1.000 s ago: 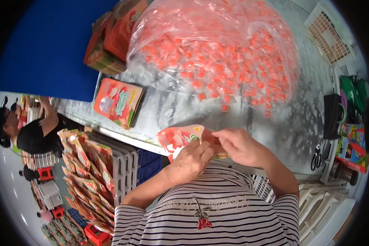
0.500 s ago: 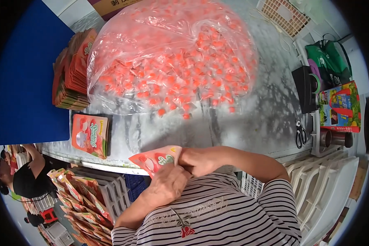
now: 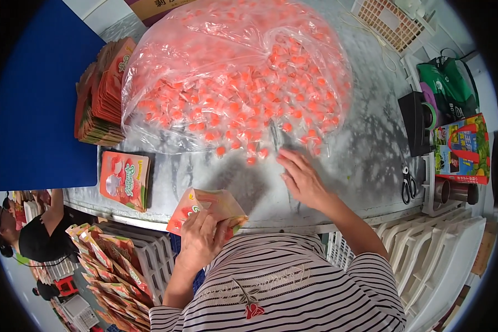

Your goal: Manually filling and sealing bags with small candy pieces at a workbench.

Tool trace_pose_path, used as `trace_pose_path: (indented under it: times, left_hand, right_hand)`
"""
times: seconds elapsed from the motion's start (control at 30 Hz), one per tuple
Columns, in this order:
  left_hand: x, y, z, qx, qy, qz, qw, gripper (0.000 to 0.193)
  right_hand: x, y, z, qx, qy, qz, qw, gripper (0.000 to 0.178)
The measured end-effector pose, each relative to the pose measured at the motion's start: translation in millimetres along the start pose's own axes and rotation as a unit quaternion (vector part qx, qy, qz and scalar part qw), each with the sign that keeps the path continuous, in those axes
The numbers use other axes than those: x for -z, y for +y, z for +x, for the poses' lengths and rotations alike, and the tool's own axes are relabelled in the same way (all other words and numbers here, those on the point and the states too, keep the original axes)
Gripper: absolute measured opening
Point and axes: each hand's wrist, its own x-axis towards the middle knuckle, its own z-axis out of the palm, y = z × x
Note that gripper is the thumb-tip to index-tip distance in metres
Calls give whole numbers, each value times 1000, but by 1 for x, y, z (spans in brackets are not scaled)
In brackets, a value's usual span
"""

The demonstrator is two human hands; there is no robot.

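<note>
My left hand [image 3: 200,238] grips a red and pink pouch [image 3: 211,203] by its side, over the table's front edge; its mouth looks parted. My right hand [image 3: 304,180] reaches over the table with fingers stretched out and nothing visible in them. Its fingertips are close to the loose edge of small wrapped orange-red candies [image 3: 252,149]. These spill from a large clear plastic bag [image 3: 199,44] that covers much of the table. A small stack of flat pouches [image 3: 124,181] lies to the left of my left hand.
Taller pouch stacks [image 3: 106,91] stand beside a blue panel [image 3: 39,99]. Scissors [image 3: 409,185] lie at the right, near a black holder [image 3: 416,123]. Below the table's edge, filled pouches [image 3: 113,271] and white crates [image 3: 426,249] flank me. Another person [image 3: 41,238] is at the far left.
My right hand has left the pouch and moved out toward the candies, its fingers extending. My left hand has shifted slightly left with the pouch, which now shows its opening more widely.
</note>
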Motion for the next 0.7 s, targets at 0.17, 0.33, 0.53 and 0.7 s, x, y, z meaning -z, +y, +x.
trace_pose_path:
  times: [0.17, 0.33, 0.53, 0.7]
  left_hand:
    - [-1, -5, -5, 15, -6, 14, 1000, 17]
    - [-3, -2, -4, 21, 7, -1, 1000, 18]
    - [0, -6, -7, 34, 13, -8, 999, 21]
    - [0, -9, 3, -20, 31, 6, 999, 18]
  right_hand:
    - [21, 14, 7, -19, 122, -44, 991, 35]
    - [13, 10, -4, -15, 43, -226, 973, 39]
    - [15, -32, -58, -132, 201, 66, 968, 33]
    - [28, -61, -144, -276, 203, 96, 935, 25]
